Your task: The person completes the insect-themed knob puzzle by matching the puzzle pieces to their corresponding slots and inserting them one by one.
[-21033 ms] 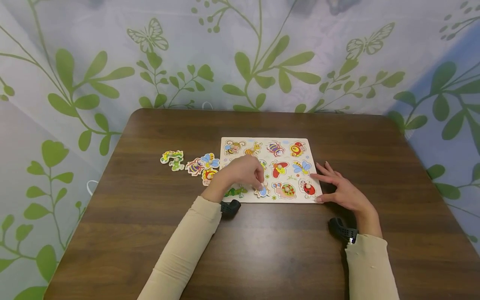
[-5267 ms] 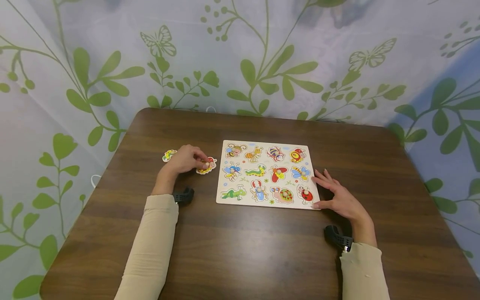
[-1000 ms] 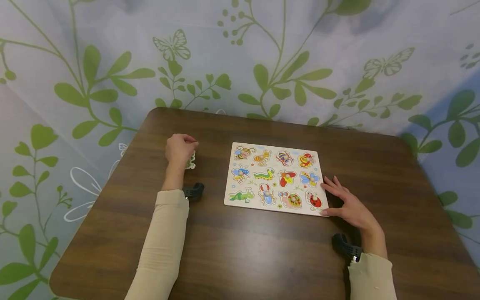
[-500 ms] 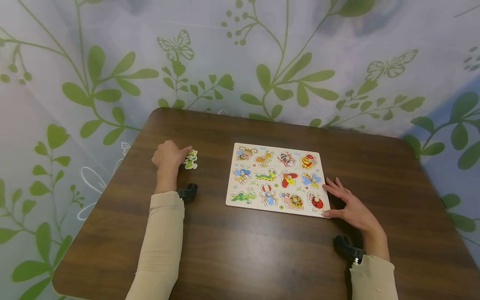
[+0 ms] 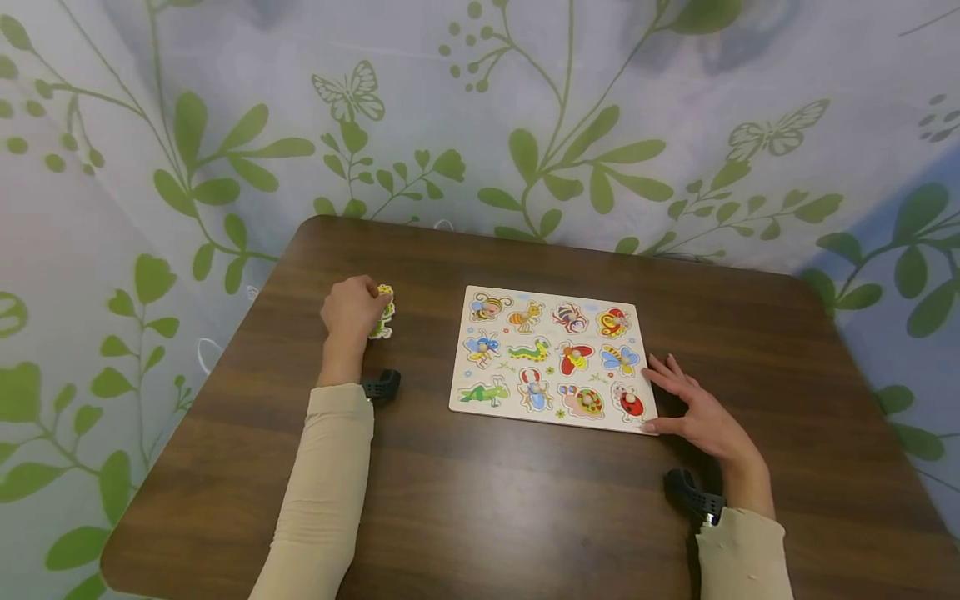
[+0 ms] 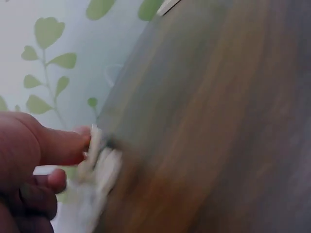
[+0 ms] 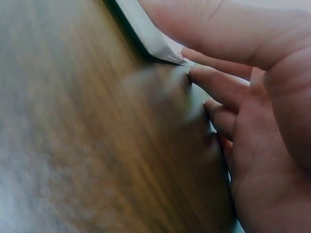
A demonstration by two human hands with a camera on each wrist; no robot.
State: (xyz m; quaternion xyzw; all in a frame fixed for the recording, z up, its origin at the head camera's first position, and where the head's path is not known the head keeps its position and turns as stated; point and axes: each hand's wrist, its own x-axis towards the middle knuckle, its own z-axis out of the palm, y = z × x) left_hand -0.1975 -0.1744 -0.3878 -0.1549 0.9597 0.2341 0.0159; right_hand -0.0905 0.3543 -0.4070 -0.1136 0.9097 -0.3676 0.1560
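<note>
My left hand (image 5: 351, 307) is at the far left of the table, its thumb and finger pinching a yellow-green caterpillar puzzle piece (image 5: 386, 292). A green grasshopper piece (image 5: 382, 330) lies just below that, partly covered. In the left wrist view, pale blurred piece edges (image 6: 99, 160) show at the fingertips. The peg puzzle board (image 5: 555, 358) has colourful insects in rows, many with small wooden knobs. My right hand (image 5: 701, 412) rests at the board's lower right corner, thumb and fingers extended and touching its edge. The right wrist view shows the thumb over the board's edge (image 7: 150, 36).
The brown wooden table (image 5: 442, 500) has a rounded far left corner. Behind it hangs a pale cloth (image 5: 465, 108) printed with green leaves and butterflies. A black wrist camera mount (image 5: 384, 387) sits by the left wrist, and a second mount (image 5: 693, 496) by the right.
The left hand has gone from the red-yellow piece to the green pieces; it shifted left, then right, and the caterpillar piece has risen slightly. More insects fill the board. The right hand stays at its edge.
</note>
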